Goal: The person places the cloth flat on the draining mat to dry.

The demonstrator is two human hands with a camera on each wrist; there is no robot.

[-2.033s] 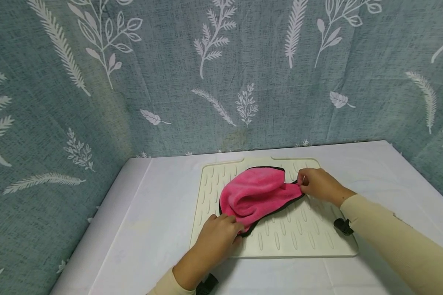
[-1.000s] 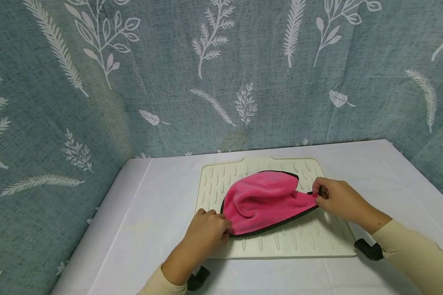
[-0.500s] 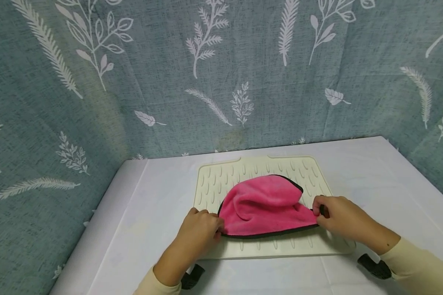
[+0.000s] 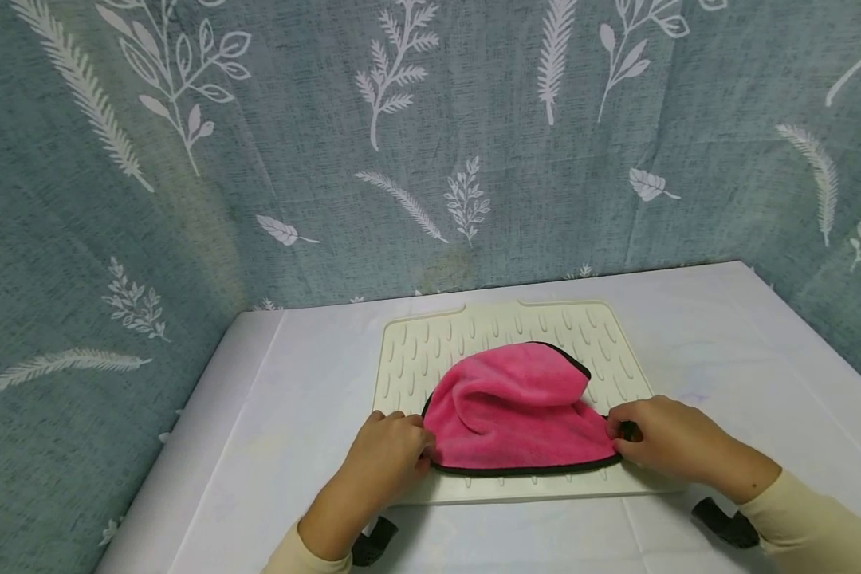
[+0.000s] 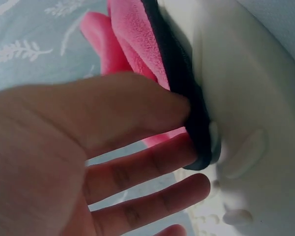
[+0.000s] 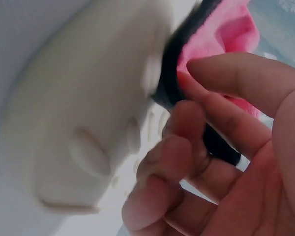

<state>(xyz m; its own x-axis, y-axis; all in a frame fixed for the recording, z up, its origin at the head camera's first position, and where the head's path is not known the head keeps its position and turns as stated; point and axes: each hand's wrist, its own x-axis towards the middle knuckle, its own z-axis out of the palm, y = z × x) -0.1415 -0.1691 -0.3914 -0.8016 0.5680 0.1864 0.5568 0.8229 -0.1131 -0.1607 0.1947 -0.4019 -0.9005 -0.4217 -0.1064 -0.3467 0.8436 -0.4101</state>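
Note:
A pink plush cleaning cloth with a black edging lies on a cream ridged drying mat. Its near edge runs nearly straight between both hands, while the far part is bunched and folded over. My left hand pinches the near left corner; in the left wrist view the thumb presses on the black edging, and the other fingers stretch out. At the near right corner my right hand pinches the cloth between thumb and forefinger, its remaining fingers curled in the right wrist view. Both hands cover the corners in the head view.
The mat lies on a table with a white cover. Blue-green fabric with white leaf prints hangs behind and along the sides. A dark strap piece sits at the right wrist, another at the left.
My right hand has moved right and toward me, drawing the cloth's right corner along. My left hand has shifted slightly left with its corner. The near edge is now straighter and lower on the mat.

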